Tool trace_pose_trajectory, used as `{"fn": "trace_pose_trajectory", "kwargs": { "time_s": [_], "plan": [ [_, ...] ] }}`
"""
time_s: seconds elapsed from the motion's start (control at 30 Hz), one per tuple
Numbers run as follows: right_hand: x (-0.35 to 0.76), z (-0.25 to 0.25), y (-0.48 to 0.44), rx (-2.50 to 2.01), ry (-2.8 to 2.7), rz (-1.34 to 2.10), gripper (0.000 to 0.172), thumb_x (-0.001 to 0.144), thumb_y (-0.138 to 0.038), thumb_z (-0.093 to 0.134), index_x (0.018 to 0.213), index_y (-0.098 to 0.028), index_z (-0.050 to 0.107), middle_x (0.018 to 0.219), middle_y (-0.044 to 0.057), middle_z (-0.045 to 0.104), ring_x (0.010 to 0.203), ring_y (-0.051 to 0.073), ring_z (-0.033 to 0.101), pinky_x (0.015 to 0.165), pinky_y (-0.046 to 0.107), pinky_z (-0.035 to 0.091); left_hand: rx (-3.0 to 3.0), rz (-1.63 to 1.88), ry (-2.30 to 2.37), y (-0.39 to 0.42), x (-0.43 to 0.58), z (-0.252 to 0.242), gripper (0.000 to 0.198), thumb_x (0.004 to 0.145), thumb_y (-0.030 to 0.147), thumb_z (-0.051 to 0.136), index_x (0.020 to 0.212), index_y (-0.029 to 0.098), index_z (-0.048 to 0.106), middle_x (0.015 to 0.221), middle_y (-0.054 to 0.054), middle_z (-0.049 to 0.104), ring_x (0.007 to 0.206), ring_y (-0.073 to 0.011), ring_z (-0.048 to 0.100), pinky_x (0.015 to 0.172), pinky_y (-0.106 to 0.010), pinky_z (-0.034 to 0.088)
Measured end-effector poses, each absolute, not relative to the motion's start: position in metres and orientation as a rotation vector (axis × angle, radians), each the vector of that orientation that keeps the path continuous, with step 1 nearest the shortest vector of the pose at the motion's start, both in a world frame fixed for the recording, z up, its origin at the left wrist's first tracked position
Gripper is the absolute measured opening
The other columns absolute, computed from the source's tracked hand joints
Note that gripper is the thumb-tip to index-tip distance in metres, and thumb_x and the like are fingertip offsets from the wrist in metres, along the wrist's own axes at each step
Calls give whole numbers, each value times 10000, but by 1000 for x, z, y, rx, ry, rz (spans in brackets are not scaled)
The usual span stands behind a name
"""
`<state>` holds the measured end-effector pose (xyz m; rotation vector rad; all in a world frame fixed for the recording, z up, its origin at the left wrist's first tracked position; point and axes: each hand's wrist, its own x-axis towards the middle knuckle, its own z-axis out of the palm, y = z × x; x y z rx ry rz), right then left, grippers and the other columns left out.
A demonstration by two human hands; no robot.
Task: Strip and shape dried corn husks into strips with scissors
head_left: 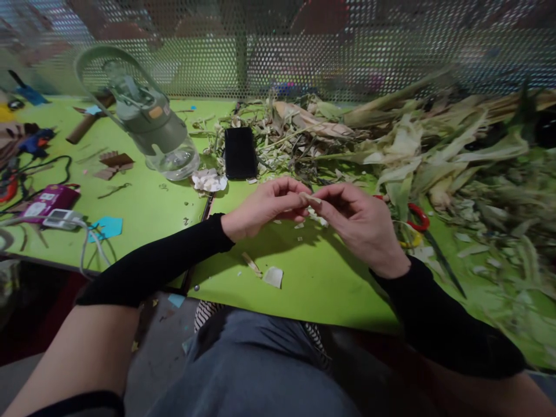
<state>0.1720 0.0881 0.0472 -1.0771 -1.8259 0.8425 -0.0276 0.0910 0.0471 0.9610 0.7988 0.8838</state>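
Grey clothing (252, 365) nearest, left hand (270, 204) and right hand (364, 225) pinch probable husk (312, 199).

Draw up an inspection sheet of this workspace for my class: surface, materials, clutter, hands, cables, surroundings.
Surface: green table, littered with scraps.
Materials: pale strip, held above the table; dry husks heaped at the back and right.
Clutter: bottle, black phone and crumpled white wad towards the back.
Hands: left hand and right hand both pinch the pale strip.
Cables: white cable and dark cable at the left.
Surroundings: perforated screen behind the table.
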Motion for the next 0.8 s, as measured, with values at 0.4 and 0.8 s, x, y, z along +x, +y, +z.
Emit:
{"fn": "trace_pose_trajectory", "kwargs": {
  "time_s": [0.4, 0.8],
  "plan": [
    [169, 45, 93, -1093, -1533, 1163, 395, 803, -592, 878, 855, -230, 728, 746, -6, 679, 646, 133, 599, 612, 284, 522, 1280, 1051, 832, 87, -23, 48, 359, 872, 408, 844, 872, 171, 574, 760, 21, 695, 703, -85, 685, 725, -234, 589],
    [174, 48, 92, -1043, -1851, 734, 217, 933, -462, 764, 912, -248, 733, 846, 38, 742, 700, 186, 627, 642, 348, 512, 1066, 867, 765, 90, -28, 47, 145, 976, 258, 716, 998, 154, 618, 874, -3, 740, 794, -80, 732, 768, -221, 589]
  ]
}}
